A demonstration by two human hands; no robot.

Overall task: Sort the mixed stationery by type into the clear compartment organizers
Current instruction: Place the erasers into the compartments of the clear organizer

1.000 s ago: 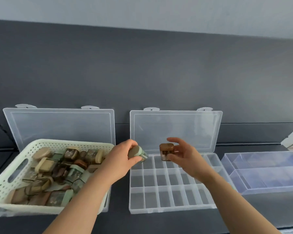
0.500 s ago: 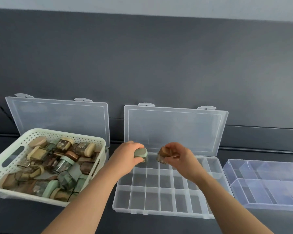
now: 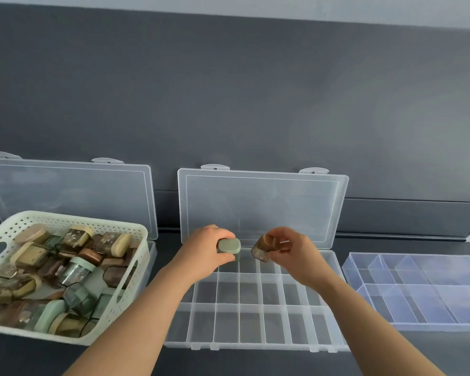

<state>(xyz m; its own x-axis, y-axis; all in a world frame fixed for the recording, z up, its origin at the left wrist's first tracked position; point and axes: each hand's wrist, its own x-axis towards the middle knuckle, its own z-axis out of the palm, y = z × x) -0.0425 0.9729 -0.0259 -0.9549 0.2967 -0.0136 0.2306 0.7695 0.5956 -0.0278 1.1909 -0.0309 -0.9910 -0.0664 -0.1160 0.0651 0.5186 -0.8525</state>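
A clear compartment organizer (image 3: 255, 346) lies open in the middle, its lid (image 3: 261, 204) leaning back against the wall. My left hand (image 3: 206, 253) grips a small green-capped box (image 3: 229, 246) over the organizer's back row. My right hand (image 3: 291, 252) pinches a small brown tinted box (image 3: 261, 251), tilted, over the same back row. A white perforated basket (image 3: 65, 221) at the left holds several more small boxes with green, beige and brown caps.
A second clear organizer's lid (image 3: 71, 191) stands behind the basket. A bluish clear divided tray (image 3: 418, 318) lies at the right. A dark grey wall runs along the back of the dark counter (image 3: 255, 365).
Both hands have lowered their boxes toward the organizer's back row. The brown box in my right hand has tilted over. The view has shifted slightly.
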